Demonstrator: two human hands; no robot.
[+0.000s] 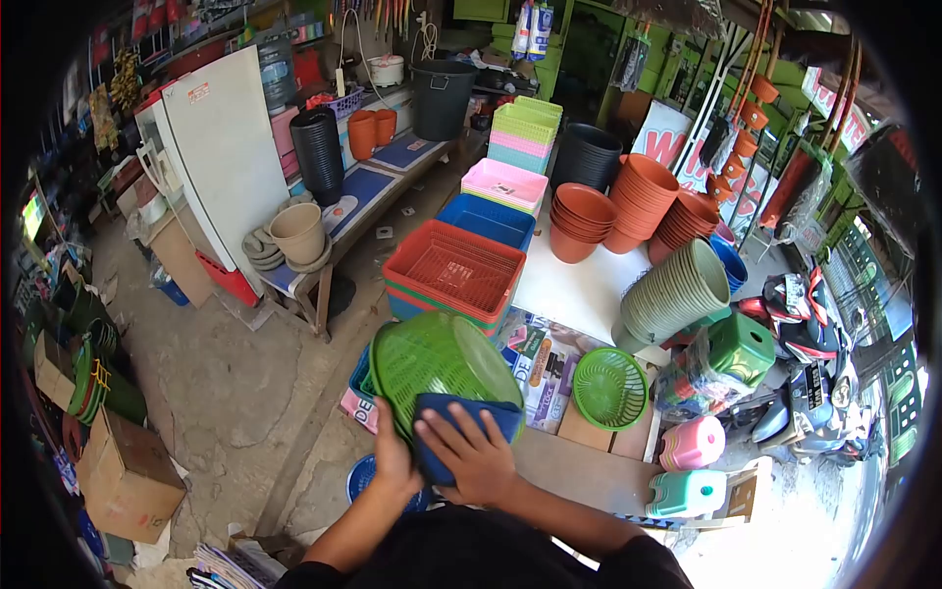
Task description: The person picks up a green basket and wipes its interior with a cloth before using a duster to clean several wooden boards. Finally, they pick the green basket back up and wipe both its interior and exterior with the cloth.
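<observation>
**Two hands on a green basket and a blue cloth**

Two hands meet at the near edge of the tabletop [579, 471]. The left hand [392, 456] is clamped on the lower left rim of a green basket [437, 368], which is tipped on its side with its mesh bottom facing the camera. The right hand [476, 452] lies flat, fingers spread, pressing a blue cloth [491, 417] against the basket's lower right part. Both hands sit close together, almost side by side, with the cloth between them. Black sleeves run down to the bottom of the frame.

Just right of the basket a small green basket [610, 390] lies tilted on printed paper [545, 368]. Behind the held basket stands a stack of red crates [453, 273], and beyond that a blue crate [488, 218] and a pink crate [505, 184]. Further back rises a stack of pastel baskets [525, 133]. Brown pots [638, 201] are nested in several stacks at the far right of the tabletop, with a leaning stack of grey-green pots [677, 290] nearer. A green stool [741, 344], a pink stool [692, 444] and a mint stool [687, 493] sit at the right edge.

Left of the tabletop a bench [363, 191] carries black pots [319, 152] and a beige pot [297, 233]. A cardboard box [128, 476] rests on the floor.
</observation>
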